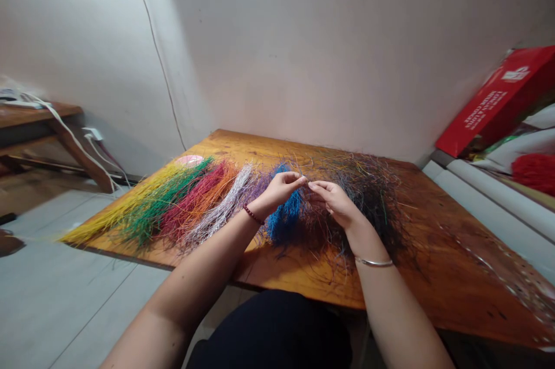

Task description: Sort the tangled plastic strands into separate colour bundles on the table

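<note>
My left hand point(284, 188) and my right hand point(332, 198) meet above the middle of the wooden table point(420, 213), fingertips nearly touching. Each pinches thin strands, whose exact colour is too fine to tell. Below them lie a blue bundle of strands point(281, 216) and a loose tangle of dark, mixed-colour strands point(368, 184). To the left, fanned side by side, are yellow point(125, 201), green point(167, 201), crimson point(191, 198), orange point(212, 192) and white-lilac strands point(223, 207). Purple strands point(259, 188) are partly hidden behind my left hand.
A pink round item point(189, 159) sits at the table's back left. On the right are long white rolls point(498, 195), a red printed box point(498, 97) and a red fibrous bundle point(534, 173). Another wooden table point(47, 114) with white cables stands at left. A wall rises behind.
</note>
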A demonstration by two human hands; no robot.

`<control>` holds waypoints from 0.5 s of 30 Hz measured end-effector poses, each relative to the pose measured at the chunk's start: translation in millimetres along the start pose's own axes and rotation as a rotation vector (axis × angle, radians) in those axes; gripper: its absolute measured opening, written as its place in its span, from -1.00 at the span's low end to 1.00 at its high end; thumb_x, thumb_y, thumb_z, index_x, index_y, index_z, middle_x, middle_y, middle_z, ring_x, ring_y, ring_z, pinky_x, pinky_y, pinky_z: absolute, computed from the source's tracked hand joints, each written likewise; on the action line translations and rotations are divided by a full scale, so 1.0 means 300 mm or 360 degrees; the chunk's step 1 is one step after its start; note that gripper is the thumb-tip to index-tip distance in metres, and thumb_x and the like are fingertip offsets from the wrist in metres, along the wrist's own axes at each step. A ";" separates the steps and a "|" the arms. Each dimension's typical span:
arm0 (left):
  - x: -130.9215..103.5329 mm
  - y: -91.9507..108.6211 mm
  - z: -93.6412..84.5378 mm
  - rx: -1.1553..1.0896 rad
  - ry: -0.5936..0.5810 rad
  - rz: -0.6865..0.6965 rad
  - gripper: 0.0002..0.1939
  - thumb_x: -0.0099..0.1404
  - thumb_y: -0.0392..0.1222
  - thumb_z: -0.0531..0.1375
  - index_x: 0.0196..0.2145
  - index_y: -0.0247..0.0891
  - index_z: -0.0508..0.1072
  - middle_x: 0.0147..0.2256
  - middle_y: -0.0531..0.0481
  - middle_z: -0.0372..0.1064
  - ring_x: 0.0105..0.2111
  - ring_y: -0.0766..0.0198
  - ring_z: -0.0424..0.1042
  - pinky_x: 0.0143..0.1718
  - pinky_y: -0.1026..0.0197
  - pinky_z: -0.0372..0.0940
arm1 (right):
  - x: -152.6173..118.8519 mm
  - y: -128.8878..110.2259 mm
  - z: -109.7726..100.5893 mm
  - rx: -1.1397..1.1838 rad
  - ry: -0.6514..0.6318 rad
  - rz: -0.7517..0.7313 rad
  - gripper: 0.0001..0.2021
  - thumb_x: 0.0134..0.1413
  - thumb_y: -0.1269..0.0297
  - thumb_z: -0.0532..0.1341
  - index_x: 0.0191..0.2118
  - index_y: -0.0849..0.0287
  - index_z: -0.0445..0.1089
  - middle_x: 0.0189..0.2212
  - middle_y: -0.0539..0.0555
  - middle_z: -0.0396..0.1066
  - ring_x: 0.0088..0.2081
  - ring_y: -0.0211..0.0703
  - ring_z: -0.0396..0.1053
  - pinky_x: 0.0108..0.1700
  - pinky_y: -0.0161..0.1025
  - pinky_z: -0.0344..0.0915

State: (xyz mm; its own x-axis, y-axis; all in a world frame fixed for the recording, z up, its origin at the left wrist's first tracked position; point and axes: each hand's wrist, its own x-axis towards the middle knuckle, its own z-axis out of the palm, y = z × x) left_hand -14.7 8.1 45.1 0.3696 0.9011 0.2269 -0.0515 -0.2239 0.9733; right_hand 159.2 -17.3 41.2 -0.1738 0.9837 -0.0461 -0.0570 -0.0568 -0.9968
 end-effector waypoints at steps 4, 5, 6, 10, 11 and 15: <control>0.004 -0.008 0.000 -0.0025 -0.0010 0.0002 -0.56 0.10 0.16 0.28 -0.48 -0.35 0.41 -0.55 0.09 0.21 -0.53 0.43 0.08 -0.48 0.30 -0.02 | 0.005 -0.002 -0.003 -0.0164 0.0013 -0.0105 -0.64 -0.19 0.06 0.42 -0.30 0.23 0.54 -0.39 0.06 0.49 -0.37 -0.24 0.40 -0.21 -0.26 0.32; 0.005 -0.010 0.001 -0.0032 -0.0014 0.0003 -0.56 0.09 0.16 0.28 -0.48 -0.35 0.42 -0.54 0.08 0.23 -0.52 0.43 0.09 -0.47 0.30 -0.01 | 0.005 -0.003 -0.004 -0.0218 0.0009 -0.0132 -0.64 -0.19 0.05 0.42 -0.31 0.24 0.54 -0.40 0.07 0.49 -0.38 -0.24 0.39 -0.23 -0.26 0.30; 0.006 -0.011 0.001 -0.0035 -0.0013 0.0003 -0.56 0.08 0.16 0.29 -0.47 -0.35 0.43 -0.53 0.08 0.25 -0.51 0.42 0.10 -0.46 0.30 0.00 | 0.005 -0.004 -0.006 -0.0270 0.0012 -0.0156 -0.64 -0.19 0.04 0.41 -0.32 0.25 0.54 -0.42 0.07 0.48 -0.39 -0.24 0.37 -0.24 -0.26 0.28; 0.009 -0.018 0.002 -0.0031 -0.0018 0.0017 -0.56 0.09 0.15 0.28 -0.46 -0.37 0.46 -0.49 0.03 0.30 -0.48 0.40 0.15 -0.44 0.29 0.03 | 0.001 -0.010 -0.008 -0.0376 0.0038 -0.0217 -0.64 -0.15 0.02 0.38 -0.34 0.25 0.54 -0.43 0.07 0.48 -0.38 -0.22 0.37 -0.24 -0.24 0.26; 0.010 -0.019 0.003 -0.0034 -0.0021 0.0029 -0.56 0.10 0.15 0.28 -0.45 -0.38 0.47 -0.48 0.02 0.32 -0.47 0.40 0.17 -0.43 0.29 0.04 | 0.001 -0.010 -0.008 -0.0377 0.0046 -0.0223 -0.65 -0.14 0.02 0.38 -0.33 0.24 0.54 -0.43 0.08 0.49 -0.37 -0.21 0.37 -0.23 -0.23 0.26; 0.016 -0.027 0.005 -0.0029 -0.0024 0.0064 -0.56 0.10 0.15 0.28 -0.46 -0.38 0.49 -0.47 -0.02 0.36 -0.44 0.36 0.23 -0.39 0.28 0.10 | 0.005 -0.005 0.000 -0.0404 0.0105 -0.0285 -0.64 -0.12 0.00 0.36 -0.34 0.23 0.55 -0.41 0.09 0.50 -0.35 -0.18 0.38 -0.22 -0.23 0.26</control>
State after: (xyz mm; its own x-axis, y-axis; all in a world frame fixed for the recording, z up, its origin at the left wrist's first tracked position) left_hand -11.2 13.8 38.4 0.3808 0.8857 0.2655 -0.0835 -0.2531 0.9638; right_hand 158.9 -15.8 42.7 -0.1187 0.9836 0.1358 0.1676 0.1546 -0.9737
